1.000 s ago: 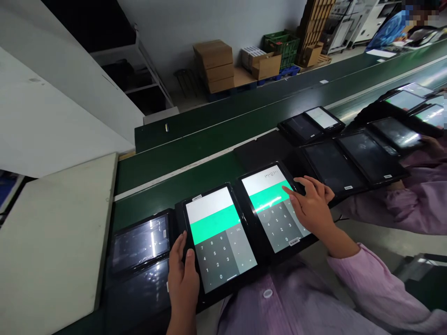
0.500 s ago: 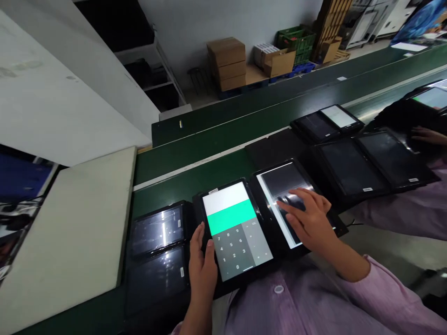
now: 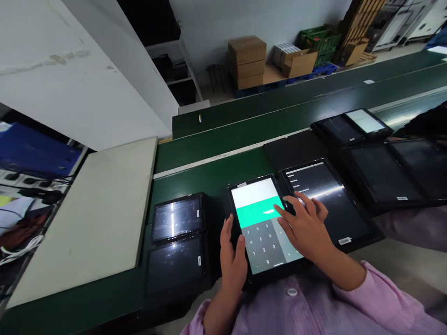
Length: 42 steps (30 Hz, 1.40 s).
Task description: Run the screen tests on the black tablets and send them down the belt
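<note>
A tablet [image 3: 258, 204] showing a white and green calculator screen with a number pad lies on the green conveyor in front of me. My left hand [image 3: 232, 253] grips its left edge, thumb on the bezel. My right hand [image 3: 303, 225] hovers over the tablet's right side with fingers spread, the fingertips at the green band. Just right of it lies a second tablet [image 3: 331, 200] with a dark screen and a short white text menu.
Two dark tablets [image 3: 176, 237] lie stacked to my left. More dark tablets [image 3: 384, 172] and one lit tablet [image 3: 365, 121] lie to the right. A white board [image 3: 87, 218] sits left of the green belt [image 3: 209, 179]. Cardboard boxes [image 3: 247, 60] stand on the floor behind.
My right hand moved left from the right tablet to the calculator tablet. The right tablet's screen changed from calculator to a dark text menu. The view swung leftward.
</note>
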{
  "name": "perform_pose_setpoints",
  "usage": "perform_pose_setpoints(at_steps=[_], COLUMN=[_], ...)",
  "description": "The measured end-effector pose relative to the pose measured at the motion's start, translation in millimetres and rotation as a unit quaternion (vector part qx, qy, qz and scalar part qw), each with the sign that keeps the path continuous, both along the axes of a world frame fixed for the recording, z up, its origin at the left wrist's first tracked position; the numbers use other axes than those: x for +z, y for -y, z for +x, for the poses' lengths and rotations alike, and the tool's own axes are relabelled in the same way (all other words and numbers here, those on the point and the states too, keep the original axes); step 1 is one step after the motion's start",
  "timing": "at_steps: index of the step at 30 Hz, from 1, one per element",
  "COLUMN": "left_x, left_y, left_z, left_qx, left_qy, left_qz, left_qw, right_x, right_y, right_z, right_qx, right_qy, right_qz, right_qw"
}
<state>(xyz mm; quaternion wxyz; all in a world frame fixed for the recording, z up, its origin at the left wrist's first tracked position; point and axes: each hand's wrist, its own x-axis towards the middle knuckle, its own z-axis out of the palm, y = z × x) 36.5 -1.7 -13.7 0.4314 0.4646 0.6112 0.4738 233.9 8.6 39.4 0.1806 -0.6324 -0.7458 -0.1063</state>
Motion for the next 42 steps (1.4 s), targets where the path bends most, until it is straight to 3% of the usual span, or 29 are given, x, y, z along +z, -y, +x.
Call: perform_pose_setpoints(at_steps=[5, 11, 18, 20, 28, 32, 38, 42], left_x=[0.0, 0.1, -1.5, -1.2, -1.9, -3.0, 0.1, -2.7], left_y=[1, 0, -1, -1, -2, -3, -3, -4], left_z=[2, 2, 5, 6, 8, 8, 8, 7], left_qx=[-0.003, -0.018, -0.028, -0.025, -0.019, -0.021, -0.019, -0.016], left_qy=[-0.002, 0.013, 0.028, 0.029, 0.032, 0.041, 0.035, 0.03], left_qz=[-0.006, -0.022, -0.002, 0.0, 0.009, 0.007, 0.002, 0.006], left_qw=[1.0, 1.0, 0.999, 0.999, 0.999, 0.999, 0.999, 0.999], right_x=[-0.1, -1.0, 0.0, -1.0, -3.9, -1.9, -8.2, -12.0], right_y=[1, 1, 18, 21, 16, 12, 5, 1], right_z=[-3, 10, 0, -8, -33, -21, 7, 1], right_qx=[0.016, -0.022, 0.123, 0.133, 0.13, 0.102, -0.02, -0.004], right_qy=[0.02, 0.045, 0.015, 0.008, 0.007, 0.017, 0.057, 0.057], right_qz=[-0.005, 0.006, 0.012, 0.001, -0.032, -0.008, 0.032, 0.021], right_qw=[1.0, 0.999, 0.992, 0.991, 0.991, 0.995, 0.998, 0.998])
